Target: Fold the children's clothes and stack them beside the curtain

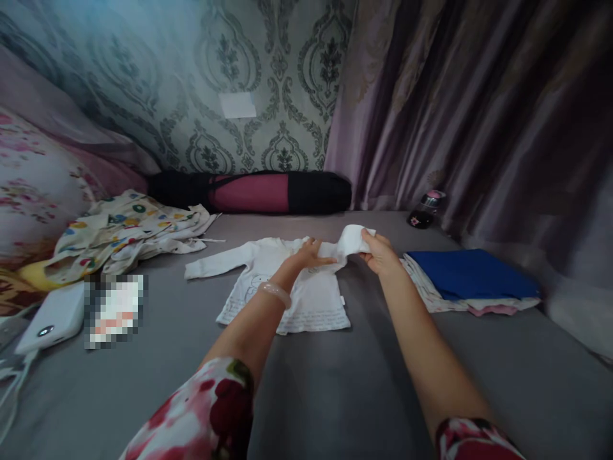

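Note:
A small white long-sleeved shirt (318, 303) lies spread on the grey sheet, with a line drawing and rows of small print near its hem. Its left sleeve stretches out flat. My left hand (309, 253) rests on the upper right part of the shirt, fingers apart, with a pale bangle (274, 294) on the wrist. Pinched in my right hand (380, 251) is the end of the right sleeve (353, 238), lifted off the sheet and bent over.
Folded clothes with a blue piece (472, 273) on top are stacked at right. A dark bottle (426, 209) stands behind them. Patterned clothes (129, 230) are heaped at left, near a white power bank (55, 316) with cables. A black and maroon roll (251, 193) lies along the wall.

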The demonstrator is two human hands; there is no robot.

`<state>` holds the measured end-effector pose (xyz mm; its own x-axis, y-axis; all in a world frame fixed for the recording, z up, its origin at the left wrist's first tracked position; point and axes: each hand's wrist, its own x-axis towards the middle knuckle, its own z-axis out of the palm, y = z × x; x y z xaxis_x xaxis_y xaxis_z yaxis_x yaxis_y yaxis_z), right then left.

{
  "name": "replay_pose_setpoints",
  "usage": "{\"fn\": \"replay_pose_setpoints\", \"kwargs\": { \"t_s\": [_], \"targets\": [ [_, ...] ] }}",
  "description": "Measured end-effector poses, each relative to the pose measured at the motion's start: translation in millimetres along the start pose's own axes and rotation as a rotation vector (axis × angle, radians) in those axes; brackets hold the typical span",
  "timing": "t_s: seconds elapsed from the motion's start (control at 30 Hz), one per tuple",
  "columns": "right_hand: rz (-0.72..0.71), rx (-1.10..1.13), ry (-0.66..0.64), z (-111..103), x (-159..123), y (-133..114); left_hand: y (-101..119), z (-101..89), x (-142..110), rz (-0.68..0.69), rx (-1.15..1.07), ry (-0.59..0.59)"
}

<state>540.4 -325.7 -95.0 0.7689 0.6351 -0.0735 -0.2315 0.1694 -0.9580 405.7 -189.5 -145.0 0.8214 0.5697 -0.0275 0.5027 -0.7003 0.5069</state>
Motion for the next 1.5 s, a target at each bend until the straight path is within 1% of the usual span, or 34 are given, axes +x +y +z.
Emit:
{"fn": "replay_pose_setpoints", "kwargs": {
  "t_s": [0.13, 0.17, 0.23, 0.3, 0.37, 0.47, 0.57, 0.63, 0.7, 0.73, 0.77, 0.83, 0.9, 1.0, 1.1, 1.17, 1.23, 1.33, 1.4, 1.5],
  "targets": [
    [0.072, -0.087, 0.066, 30.3, -0.4, -5.3, -34.2, -2.2, -31.9, -0.005, -0.245, 0.282],
    [0.074, -0.115, 0.069, 39.3, -0.9, -4.7, -44.1, -3.5, -40.8, -0.037, -0.322, 0.333],
    [0.061, -0.191, 0.065, 57.2, -1.8, 0.0, -62.6, -6.3, -59.3, -0.153, -0.466, 0.397],
    [0.012, -0.324, 0.052, 74.2, -2.1, 9.0, -76.9, -8.0, -77.5, -0.267, -0.569, 0.422],
    [-0.068, -0.5, 0.025, 89.2, -2.2, 20.8, -86.2, -7.7, -92.7, -0.306, -0.633, 0.435],
    [-0.151, -0.669, -0.015, 108.1, -2.8, 39.8, -91.9, -4.3, -105.0, -0.272, -0.681, 0.456],
    [-0.158, -0.736, -0.028, 125.3, -7.6, 58.0, -92.0, -0.6, -105.3, -0.214, -0.695, 0.484],
    [-0.144, -0.788, -0.043, 136.1, -15.6, 71.6, -91.5, 1.2, -102.7, -0.195, -0.679, 0.492],
    [-0.146, -0.886, -0.133, 144.4, -27.8, 87.5, -92.0, 2.5, -100.1, -0.182, -0.66, 0.476],
    [-0.166, -0.998, -0.237, 146.9, -34.9, 96.0, -92.8, 3.2, -99.2, -0.166, -0.656, 0.457],
    [-0.222, -1.127, -0.328, 148.0, -42.1, 104.5, -93.8, 3.9, -98.6, -0.141, -0.651, 0.439],
    [-0.355, -1.323, -0.385, 146.4, -54.8, 119.4, -95.7, 4.9, -97.9, -0.078, -0.605, 0.422],
    [-0.414, -1.419, -0.431, 141.6, -62.5, 128.9, -96.2, 5.1, -97.4, -0.024, -0.498, 0.444],
    [-0.403, -1.486, -0.495, 135.3, -64.1, 130.3, -93.3, 3.6, -96.5, 0.028, -0.301, 0.475],
    [-0.354, -1.486, -0.566, 133.4, -58.3, 120.7, -90.3, 3.1, -96.1, 0.069, -0.129, 0.467],
    [-0.341, -1.441, -0.611, 132.6, -52.4, 112.0, -91.0, 5.3, -96.4, 0.066, -0.044, 0.453],
    [-0.349, -1.401, -0.602, 130.0, -45.5, 103.7, -93.7, 9.3, -97.2, 0.045, 0.025, 0.434],
    [-0.399, -1.435, -0.473, 119.7, -35.1, 96.7, -98.1, 15.3, -99.4, 0.03, 0.11, 0.403],
    [-0.416, -1.497, -0.401, 109.1, -28.9, 97.5, -99.4, 17.1, -101.3, 0.043, 0.155, 0.39],
    [-0.407, -1.579, -0.374, 93.0, -21.8, 105.2, -98.4, 16.4, -104.1, 0.042, 0.218, 0.395]
  ]
}}
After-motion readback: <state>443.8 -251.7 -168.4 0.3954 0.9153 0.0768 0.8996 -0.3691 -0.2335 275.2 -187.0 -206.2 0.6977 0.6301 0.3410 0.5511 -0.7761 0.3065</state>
